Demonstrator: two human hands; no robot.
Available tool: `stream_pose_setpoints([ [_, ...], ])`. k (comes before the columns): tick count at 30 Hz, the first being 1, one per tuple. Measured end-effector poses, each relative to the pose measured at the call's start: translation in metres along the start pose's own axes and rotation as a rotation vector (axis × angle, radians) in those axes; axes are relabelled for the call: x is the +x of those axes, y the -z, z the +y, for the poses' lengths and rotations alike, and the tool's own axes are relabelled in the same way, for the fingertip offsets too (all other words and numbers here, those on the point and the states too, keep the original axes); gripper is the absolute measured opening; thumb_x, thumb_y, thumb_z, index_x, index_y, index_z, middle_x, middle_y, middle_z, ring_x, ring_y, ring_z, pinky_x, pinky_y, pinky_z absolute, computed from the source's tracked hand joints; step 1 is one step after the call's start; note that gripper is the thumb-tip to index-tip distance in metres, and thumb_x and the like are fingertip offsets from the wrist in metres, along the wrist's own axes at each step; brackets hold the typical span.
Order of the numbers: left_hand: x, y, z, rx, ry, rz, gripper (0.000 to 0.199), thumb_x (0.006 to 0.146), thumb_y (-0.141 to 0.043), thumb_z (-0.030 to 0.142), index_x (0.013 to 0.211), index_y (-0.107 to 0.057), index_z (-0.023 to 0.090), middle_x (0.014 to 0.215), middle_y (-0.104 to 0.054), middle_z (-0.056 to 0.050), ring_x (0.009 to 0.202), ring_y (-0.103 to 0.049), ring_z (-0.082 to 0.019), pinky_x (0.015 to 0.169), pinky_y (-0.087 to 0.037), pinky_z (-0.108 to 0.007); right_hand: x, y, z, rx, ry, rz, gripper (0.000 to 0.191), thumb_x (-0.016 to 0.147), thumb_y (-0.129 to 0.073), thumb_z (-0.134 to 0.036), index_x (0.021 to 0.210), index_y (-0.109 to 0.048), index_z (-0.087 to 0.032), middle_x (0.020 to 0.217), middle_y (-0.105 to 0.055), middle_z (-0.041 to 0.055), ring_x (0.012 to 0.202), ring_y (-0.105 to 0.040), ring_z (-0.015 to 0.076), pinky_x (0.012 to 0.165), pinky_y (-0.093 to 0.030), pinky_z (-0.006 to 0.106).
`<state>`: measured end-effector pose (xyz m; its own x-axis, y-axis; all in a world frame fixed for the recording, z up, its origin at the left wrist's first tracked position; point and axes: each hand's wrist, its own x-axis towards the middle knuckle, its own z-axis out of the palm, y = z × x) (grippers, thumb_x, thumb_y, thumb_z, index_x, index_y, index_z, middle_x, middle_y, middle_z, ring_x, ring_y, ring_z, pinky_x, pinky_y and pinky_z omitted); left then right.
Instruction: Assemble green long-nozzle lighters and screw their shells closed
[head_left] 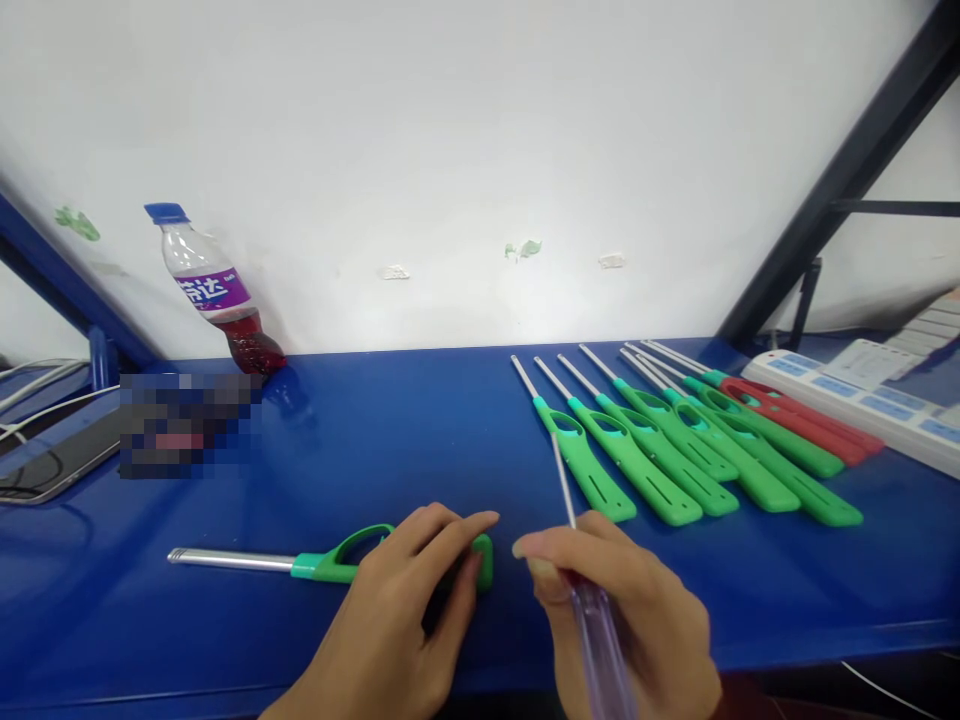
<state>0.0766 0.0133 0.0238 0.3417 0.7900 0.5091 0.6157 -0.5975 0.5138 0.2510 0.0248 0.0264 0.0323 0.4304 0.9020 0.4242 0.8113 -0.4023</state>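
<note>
A green long-necked gas lighter lies flat near the front of the blue table, its metal tube pointing left. My left hand is closed over its handle, covering most of it; the green butt end shows past the fingertips. In my right hand is a screwdriver with a clear purple handle, its thin shaft pointing up and away. The screwdriver is apart from the lighter. Beyond it, several green lighters lie side by side, with red lighters at their right end.
A bottle of dark red drink leans by the wall at the back left. Beside it are a blurred-out item and a dark flat device with cables. A white power strip lies on the right, below a dark metal post.
</note>
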Motion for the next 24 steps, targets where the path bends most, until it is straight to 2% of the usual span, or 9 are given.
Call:
stream_pose_setpoints([
  [4, 0.0007, 0.0004, -0.0008, -0.023, 0.002, -0.033, 0.029, 0.104, -0.051, 0.009, 0.124, -0.067, 0.024, 0.102, -0.071, -0.003, 0.087, -0.071, -0.017, 0.075, -0.058, -0.028, 0.0008, -0.0007, 0.0018, 0.014, -0.097, -0.074, 0.020, 0.095, -0.059, -0.004, 0.104, -0.066, -0.021, 0.083, -0.072, 0.0010, 0.065, -0.067, 0.0118, 0.062, -0.054, 0.024],
  [9, -0.0001, 0.0009, -0.0004, -0.040, 0.004, -0.064, 0.029, 0.104, -0.048, 0.006, 0.117, -0.067, 0.024, 0.098, -0.068, -0.001, 0.084, -0.068, -0.016, 0.074, -0.056, -0.029, 0.0033, -0.0033, 0.0017, -0.099, -0.215, -0.236, 0.011, 0.102, -0.059, -0.016, 0.104, -0.069, -0.021, 0.102, -0.071, 0.0055, 0.085, -0.074, 0.0154, 0.082, -0.057, 0.027],
  [15, -0.0017, -0.0009, -0.0023, -0.052, 0.005, -0.071, 0.028, 0.104, -0.047, 0.007, 0.112, -0.067, 0.024, 0.097, -0.066, -0.001, 0.084, -0.065, -0.017, 0.073, -0.054, -0.030, -0.0026, -0.0062, 0.0048, -0.108, -0.287, -0.352, 0.011, 0.104, -0.057, -0.020, 0.108, -0.066, -0.026, 0.093, -0.072, -0.0014, 0.079, -0.074, 0.0150, 0.076, -0.052, 0.025],
  [21, -0.0015, -0.0009, -0.0019, -0.057, 0.001, -0.079, 0.029, 0.105, -0.046, 0.007, 0.112, -0.068, 0.024, 0.099, -0.067, -0.002, 0.086, -0.065, -0.018, 0.075, -0.054, -0.031, -0.0039, -0.0073, 0.0076, -0.107, -0.330, -0.384, 0.007, 0.105, -0.061, -0.024, 0.100, -0.065, -0.027, 0.087, -0.072, -0.0055, 0.076, -0.071, 0.0135, 0.072, -0.047, 0.024],
  [24, -0.0014, -0.0006, -0.0022, -0.047, 0.002, -0.078, 0.028, 0.105, -0.047, 0.008, 0.111, -0.069, 0.024, 0.099, -0.067, -0.002, 0.086, -0.064, -0.018, 0.075, -0.054, -0.031, -0.0038, -0.0070, 0.0075, -0.111, -0.365, -0.401, 0.008, 0.106, -0.060, -0.027, 0.101, -0.067, -0.029, 0.090, -0.072, -0.0058, 0.078, -0.071, 0.0136, 0.071, -0.045, 0.025],
])
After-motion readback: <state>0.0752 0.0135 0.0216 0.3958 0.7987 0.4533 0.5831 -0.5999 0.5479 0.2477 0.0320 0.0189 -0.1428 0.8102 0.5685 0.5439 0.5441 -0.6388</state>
